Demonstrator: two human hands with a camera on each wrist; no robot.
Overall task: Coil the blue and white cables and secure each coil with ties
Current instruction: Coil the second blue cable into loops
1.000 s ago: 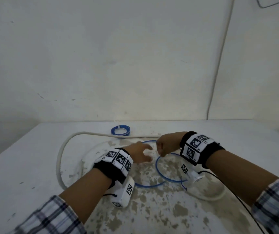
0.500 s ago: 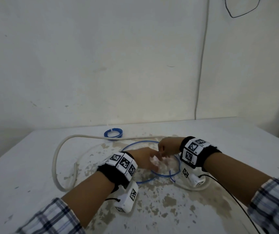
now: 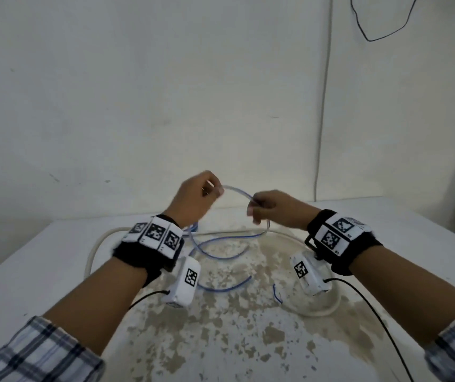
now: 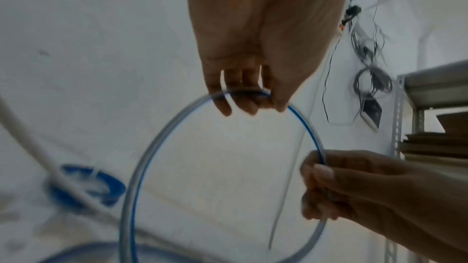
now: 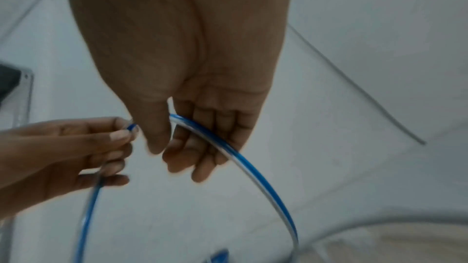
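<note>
A: Cables on the table (image 3: 55, 271)?
B: Two loose. One blue cable (image 3: 220, 241), thin, in several loops, and one white cable (image 3: 91, 260), thicker.
A: Finished coils?
B: One, a small blue coil (image 4: 86, 185), seen from the left wrist, with the white cable crossing it.
A: Hands?
B: Two, left hand (image 3: 193, 199) and right hand (image 3: 278, 208), both up on the blue cable.
A: Wrist cameras?
B: Two white units, one under each wrist.
A: Wall wires?
B: Two in the head view.

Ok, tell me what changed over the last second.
Both hands rose off the table. The left hand and right hand now grip the blue cable, holding a loop in the air. The white cable and the small tied blue coil stayed put.
</note>
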